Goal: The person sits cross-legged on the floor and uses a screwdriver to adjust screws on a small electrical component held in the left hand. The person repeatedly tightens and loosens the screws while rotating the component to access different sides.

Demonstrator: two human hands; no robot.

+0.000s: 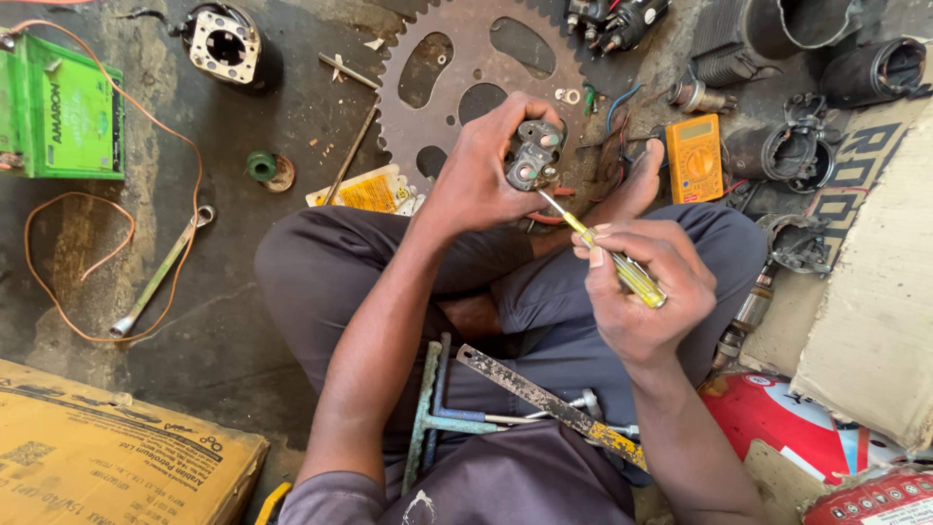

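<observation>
The small metal part (533, 158), a grey block with a round red-rimmed terminal and some brass bits on its face, sits in the left hand (483, 170), raised over the person's lap and in front of the big toothed metal disc (466, 83) that lies on the floor. The left hand is clenched around it, thumb on the near side and fingers curled over the top and far edge, so the face with the terminal is turned toward the right hand (641, 287). That hand is closed on a screwdriver (607, 248) with a clear yellow-green handle; its thin shaft runs up and left, and the tip meets the lower edge of the part. Judging by its look, the part is stiff and fairly dense for its size, with hard corners that give a sure hold, though it seems grimy and may be a little slick. The terminal and thin brass tabs look like the delicate places, so the solid outer body is the better spot to grip, as the left hand does now. The screwdriver handle is smooth plastic, light, and best held near its middle. Nearby on the floor lie an orange meter (694, 156), a long spanner (160, 272) and a green battery (63, 107).
</observation>
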